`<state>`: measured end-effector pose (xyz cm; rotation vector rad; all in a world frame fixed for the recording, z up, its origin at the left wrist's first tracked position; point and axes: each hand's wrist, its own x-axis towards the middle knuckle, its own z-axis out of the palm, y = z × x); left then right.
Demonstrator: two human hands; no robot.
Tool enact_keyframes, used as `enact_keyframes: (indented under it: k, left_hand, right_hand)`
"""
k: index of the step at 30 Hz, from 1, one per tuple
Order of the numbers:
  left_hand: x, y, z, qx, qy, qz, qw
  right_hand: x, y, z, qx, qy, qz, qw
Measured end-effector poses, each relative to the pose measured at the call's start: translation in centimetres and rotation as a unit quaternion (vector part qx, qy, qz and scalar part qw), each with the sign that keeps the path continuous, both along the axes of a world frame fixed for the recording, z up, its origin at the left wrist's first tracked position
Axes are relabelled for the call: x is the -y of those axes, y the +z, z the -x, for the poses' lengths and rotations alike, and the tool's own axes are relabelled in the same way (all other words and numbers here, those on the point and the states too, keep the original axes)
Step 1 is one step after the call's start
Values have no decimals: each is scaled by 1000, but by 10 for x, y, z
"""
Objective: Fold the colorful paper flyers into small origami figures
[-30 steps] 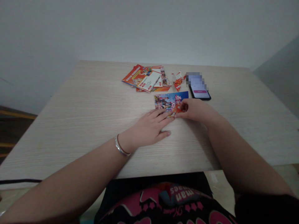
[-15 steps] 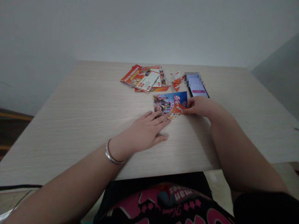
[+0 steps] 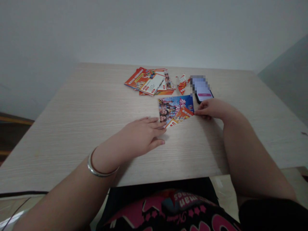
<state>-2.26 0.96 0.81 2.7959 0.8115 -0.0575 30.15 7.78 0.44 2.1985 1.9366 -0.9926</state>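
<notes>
A blue flyer [image 3: 172, 106] lies on the table with its near right part folded over, so an orange printed triangle [image 3: 181, 115] shows on top. My left hand [image 3: 141, 134] is palm down with fingers stretched out, its fingertips touching the flyer's near left corner; a silver bangle [image 3: 90, 166] circles the wrist. At the flyer's right corner, by the end of the fold, my right hand [image 3: 211, 109] has thumb and finger closed in a pinch. The rest of its fingers are curled and partly hidden.
Behind the flyer is a loose pile of orange and white flyers [image 3: 150, 81]. A crumpled, folded orange paper piece [image 3: 183, 84] sits right of the pile. A phone [image 3: 203, 88] with a lit, partly blurred screen lies beyond my right hand. A wall [image 3: 154, 32] borders the table's far edge.
My left hand has slid left and back, uncovering more of the fold, including a white patch. My right hand has shifted slightly right along the flyer's corner.
</notes>
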Motion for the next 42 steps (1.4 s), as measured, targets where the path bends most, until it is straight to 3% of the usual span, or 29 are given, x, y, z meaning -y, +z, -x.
enact_keyframes:
  k: [7, 10, 12, 15, 17, 20, 25, 34, 38, 42]
  left_hand:
    - [-12, -3, 13, 70, -41, 2, 997]
    - [-16, 0, 15, 90, -32, 20, 995]
    - [-16, 2, 11, 102, -2, 21, 995]
    - [-14, 3, 2, 103, 72, 7, 992]
    - [-12, 3, -1, 98, 98, -4, 990]
    - [-11, 3, -3, 100, 87, -13, 991]
    - [-15, -1, -4, 71, 62, -27, 995]
    - [-16, -6, -8, 83, 54, -73, 992]
    - [-16, -9, -12, 117, 96, -60, 987]
    - [-17, -14, -17, 227, 156, -60, 960]
  right_hand:
    - [6, 5, 5, 4, 5, -18, 1000]
    - [11, 10, 13, 58, 34, -70, 995]
    - [17, 13, 20, 86, 80, -145, 982]
    - [26, 16, 31, 14, 127, -212, 969]
    - [30, 15, 39, -50, 206, -240, 947]
    - [32, 7, 48, -75, 339, -292, 891]
    - [35, 0, 58, -48, 409, -282, 867]
    - [57, 15, 79, 99, 395, -334, 850]
    - [58, 15, 82, 72, 338, -392, 852]
    - [57, 16, 79, 32, 279, -410, 868]
